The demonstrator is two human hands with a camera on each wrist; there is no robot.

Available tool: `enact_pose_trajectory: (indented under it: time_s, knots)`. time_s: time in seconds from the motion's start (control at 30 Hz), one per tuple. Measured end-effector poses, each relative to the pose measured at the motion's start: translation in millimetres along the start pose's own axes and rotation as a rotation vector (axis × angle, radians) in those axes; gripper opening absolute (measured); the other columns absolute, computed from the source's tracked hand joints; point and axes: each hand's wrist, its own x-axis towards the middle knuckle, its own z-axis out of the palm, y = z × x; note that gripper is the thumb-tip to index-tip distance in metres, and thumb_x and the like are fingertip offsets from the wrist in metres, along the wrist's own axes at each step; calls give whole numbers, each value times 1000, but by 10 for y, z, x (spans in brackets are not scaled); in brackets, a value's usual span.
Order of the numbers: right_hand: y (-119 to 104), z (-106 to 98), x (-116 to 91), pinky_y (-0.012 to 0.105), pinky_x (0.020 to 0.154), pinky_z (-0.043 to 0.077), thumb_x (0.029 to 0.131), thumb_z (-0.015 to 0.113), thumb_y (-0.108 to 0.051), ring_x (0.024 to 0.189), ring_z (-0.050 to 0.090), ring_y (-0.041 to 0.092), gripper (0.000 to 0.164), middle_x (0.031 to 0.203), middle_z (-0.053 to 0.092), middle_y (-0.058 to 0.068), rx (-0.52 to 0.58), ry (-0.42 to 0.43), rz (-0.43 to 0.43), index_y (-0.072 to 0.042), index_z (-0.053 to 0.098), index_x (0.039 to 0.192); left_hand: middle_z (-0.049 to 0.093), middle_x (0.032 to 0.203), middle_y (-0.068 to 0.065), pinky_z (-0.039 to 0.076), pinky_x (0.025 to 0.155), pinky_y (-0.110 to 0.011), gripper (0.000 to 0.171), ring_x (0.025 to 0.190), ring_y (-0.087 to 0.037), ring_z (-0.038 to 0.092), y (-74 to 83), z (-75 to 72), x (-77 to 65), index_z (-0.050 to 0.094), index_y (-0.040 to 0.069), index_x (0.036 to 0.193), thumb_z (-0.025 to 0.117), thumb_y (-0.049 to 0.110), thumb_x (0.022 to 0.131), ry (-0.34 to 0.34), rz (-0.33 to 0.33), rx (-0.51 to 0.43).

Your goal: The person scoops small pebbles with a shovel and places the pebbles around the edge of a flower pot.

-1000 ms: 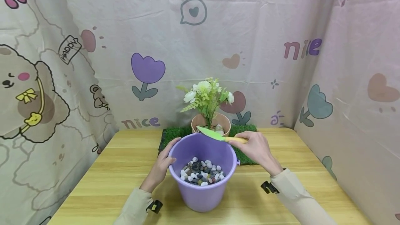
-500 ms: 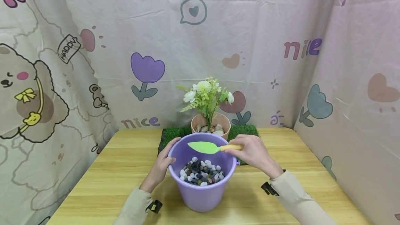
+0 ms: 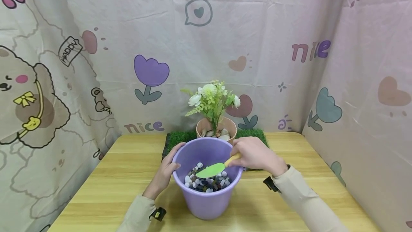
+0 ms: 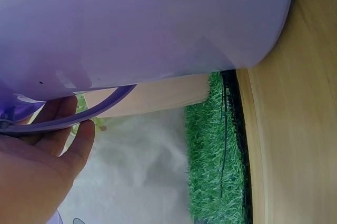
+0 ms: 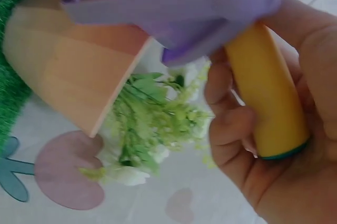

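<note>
A purple bucket (image 3: 207, 201) stands upright on the table with black, white and brown pebbles (image 3: 206, 185) at its bottom. My left hand (image 3: 164, 171) grips its rim at the left, thumb on the inside; the left wrist view shows the bucket's handle (image 4: 79, 118) running across the fingers. My right hand (image 3: 255, 155) holds a small trowel by its yellow grip (image 5: 266, 92), at the bucket's right rim. The trowel's green blade (image 3: 210, 170) slants down into the bucket, over the pebbles. Whether its tip touches them I cannot tell.
Behind the bucket a peach flowerpot (image 3: 232, 131) holds white flowers with green leaves (image 3: 210, 99) and several larger stones. It stands on a mat of artificial grass (image 3: 183, 138). A printed cloth (image 3: 206, 46) hangs behind and beside the wooden table (image 3: 128, 174).
The trowel has come down from above the bucket's far rim, near the flowerpot, into the bucket, its blade now tilted downward. The left hand and bucket have stayed in place.
</note>
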Motion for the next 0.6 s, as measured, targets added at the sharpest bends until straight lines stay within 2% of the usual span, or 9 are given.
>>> enact_pose_trajectory:
  time_s: [0.17,0.27,0.6]
  knots:
    - [-46,-95,84,20,56,41,70,80,-52,59,49,-1,23,72,58,-20,-3,-97,4,-33,70,63,42,149,-18,51,89,-39,72,121,-42,52,14,-2,4,35,14,152,42,6,81,2,-6,-3]
    - [-79,-104,118,20,56,41,69,82,-50,59,49,-2,22,70,56,-22,0,-140,20,-33,70,62,42,149,-19,51,89,-39,72,120,-43,52,19,-3,1,35,13,151,42,6,80,4,-10,-8]
    - [-126,-16,186,23,50,36,68,83,-46,55,44,2,40,64,47,-16,-22,-172,58,-31,52,48,42,149,-19,52,87,-36,71,119,-42,53,4,2,-9,35,12,151,41,5,81,0,-1,-2]
